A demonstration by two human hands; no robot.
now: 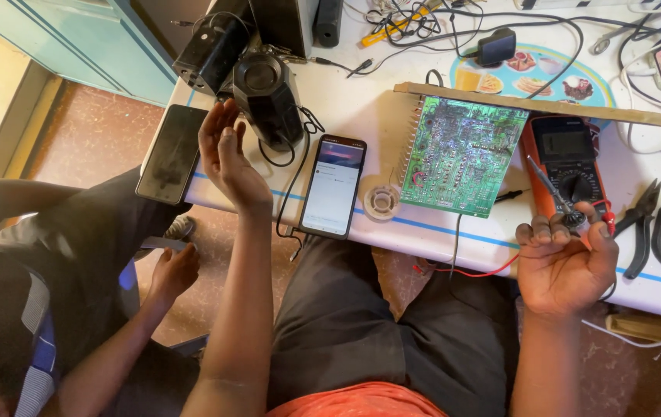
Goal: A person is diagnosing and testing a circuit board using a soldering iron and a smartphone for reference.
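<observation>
Right hand, lower right of frame, pinches a probe over the multimeter; left hand spread, empty. Risk: the tip, apparently unsupported, could slip onto the green circuit board and bridge contacts.

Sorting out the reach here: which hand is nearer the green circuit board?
Right. The right hand holds a probe just below-right of the green circuit board; the left hand is raised far to its left.

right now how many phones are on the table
2. A dark-screened phone lies at the table's left edge, left of the raised left hand; a lit phone lies between that hand and the green circuit board.
</observation>
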